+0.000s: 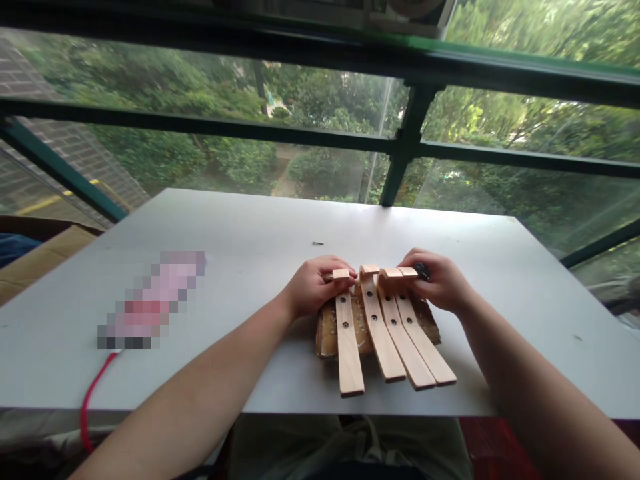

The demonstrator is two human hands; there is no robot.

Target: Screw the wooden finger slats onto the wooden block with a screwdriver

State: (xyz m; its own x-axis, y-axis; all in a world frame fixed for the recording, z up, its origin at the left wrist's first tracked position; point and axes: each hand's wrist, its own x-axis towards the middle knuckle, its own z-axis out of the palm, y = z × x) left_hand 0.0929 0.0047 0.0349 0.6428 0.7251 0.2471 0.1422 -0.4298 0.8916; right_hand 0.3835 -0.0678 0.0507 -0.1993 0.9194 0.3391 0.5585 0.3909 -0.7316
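Several pale wooden hook-shaped pieces, each with a curved top and two dark screws or holes, lie side by side across a worn brown wooden block (329, 333). My left hand (315, 283) is closed about the curved end of the leftmost wooden hook (351, 363), which stands apart from the others. To its right are a second wooden hook (387, 353) and two more, close together. My right hand (440, 277) is closed around a small black object (423, 271) beside the rightmost wooden hook (434, 360). The fingers behind the hooks are partly hidden.
The block rests near the front edge of a white table (240, 267). A small metal screw or nail (318, 243) lies beyond my hands. On the left is a pixelated flat item (155, 300) with a red strap (90, 400). Green-framed windows border the far side.
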